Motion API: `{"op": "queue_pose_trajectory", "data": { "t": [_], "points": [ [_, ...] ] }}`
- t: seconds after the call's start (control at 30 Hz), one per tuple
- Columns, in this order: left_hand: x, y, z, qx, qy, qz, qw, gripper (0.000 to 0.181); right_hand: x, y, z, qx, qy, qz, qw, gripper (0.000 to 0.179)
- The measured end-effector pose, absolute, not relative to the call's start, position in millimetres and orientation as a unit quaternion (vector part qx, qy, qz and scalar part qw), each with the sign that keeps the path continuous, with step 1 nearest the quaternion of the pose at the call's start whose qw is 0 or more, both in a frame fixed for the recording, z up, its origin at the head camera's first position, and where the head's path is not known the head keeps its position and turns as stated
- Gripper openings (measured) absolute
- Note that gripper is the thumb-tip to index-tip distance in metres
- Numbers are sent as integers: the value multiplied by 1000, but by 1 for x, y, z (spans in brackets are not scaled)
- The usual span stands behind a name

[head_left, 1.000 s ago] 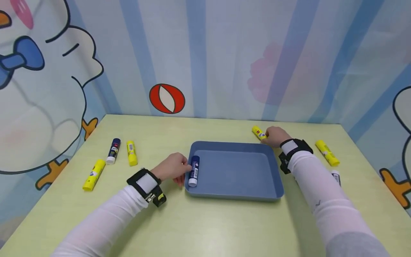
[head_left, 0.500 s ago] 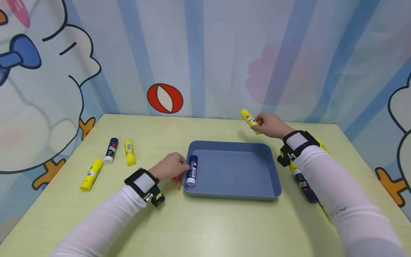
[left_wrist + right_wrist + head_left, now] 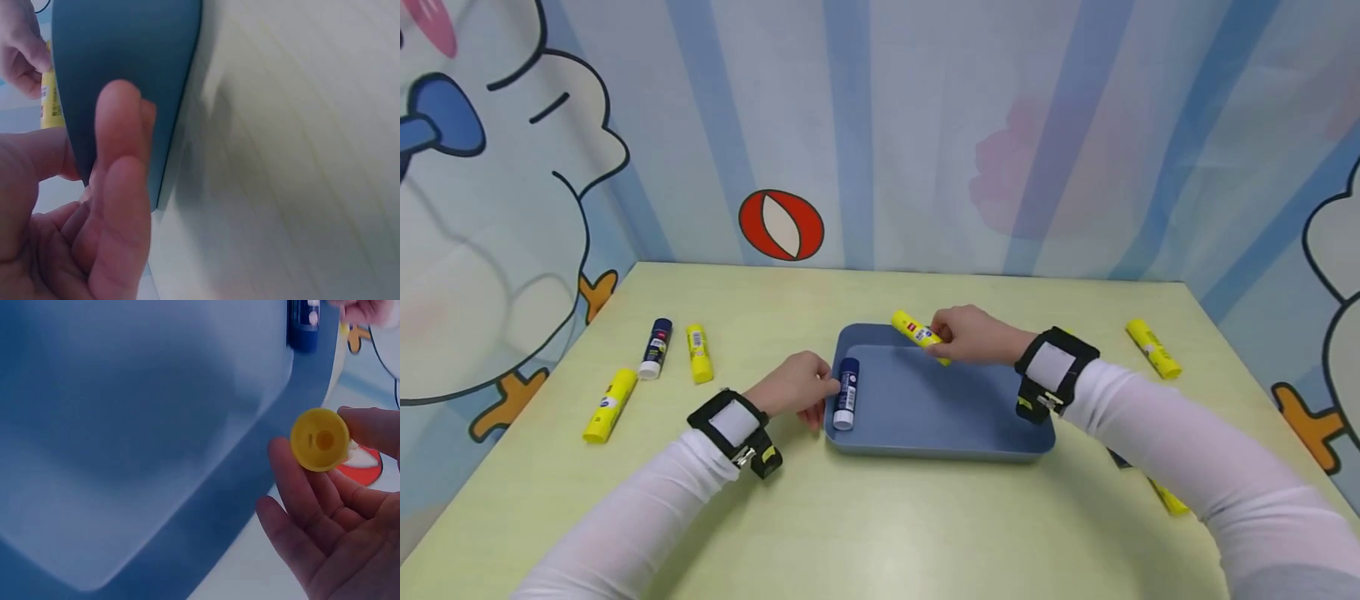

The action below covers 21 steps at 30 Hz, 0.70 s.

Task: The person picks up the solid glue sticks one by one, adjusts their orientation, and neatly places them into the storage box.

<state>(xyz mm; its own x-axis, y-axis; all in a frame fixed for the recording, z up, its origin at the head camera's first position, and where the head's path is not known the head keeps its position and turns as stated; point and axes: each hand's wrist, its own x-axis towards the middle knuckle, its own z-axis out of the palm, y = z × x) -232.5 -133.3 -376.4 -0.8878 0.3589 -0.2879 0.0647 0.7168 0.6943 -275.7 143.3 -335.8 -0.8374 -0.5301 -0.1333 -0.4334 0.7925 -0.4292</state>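
A blue-grey tray (image 3: pixel 947 408) lies on the table with a dark blue glue stick (image 3: pixel 847 393) inside, along its left wall. My left hand (image 3: pixel 793 387) pinches the tray's left rim; in the left wrist view its thumb lies over the edge and its fingers (image 3: pixel 122 206) are against the outer wall. Above the tray's back edge, my right hand (image 3: pixel 981 333) grips a yellow glue stick (image 3: pixel 916 329) between thumb and fingers. From the right wrist view the stick's round yellow end (image 3: pixel 320 440) faces the camera, over the tray.
At the left lie a yellow glue stick (image 3: pixel 610 406), a dark blue one (image 3: pixel 656 348) and another yellow one (image 3: pixel 699 353). On the right are a yellow stick (image 3: pixel 1153 348) and another (image 3: pixel 1170 498), partly hidden by my right sleeve. A patterned curtain (image 3: pixel 910 142) stands behind the table.
My right hand has lifted the yellow glue stick off the table behind the tray and carried it left, over the tray's back edge. The left hand has stayed at the tray rim.
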Motion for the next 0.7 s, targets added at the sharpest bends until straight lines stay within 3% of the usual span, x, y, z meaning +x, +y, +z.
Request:
{"op": "queue_pose_trajectory", "data": {
  "t": [0.2, 0.5, 0.7],
  "points": [
    [-232, -133, -377, 109, 904, 357, 207, 31, -258, 126, -342, -270, 939, -131, 168, 26],
    [-232, -132, -374, 113, 908, 346, 206, 30, -251, 110, -356, -278, 944, -72, 162, 16],
    [-232, -132, -376, 109, 909, 345, 207, 30, -246, 98, -356, -268, 948, -51, 164, 20]
  ]
}}
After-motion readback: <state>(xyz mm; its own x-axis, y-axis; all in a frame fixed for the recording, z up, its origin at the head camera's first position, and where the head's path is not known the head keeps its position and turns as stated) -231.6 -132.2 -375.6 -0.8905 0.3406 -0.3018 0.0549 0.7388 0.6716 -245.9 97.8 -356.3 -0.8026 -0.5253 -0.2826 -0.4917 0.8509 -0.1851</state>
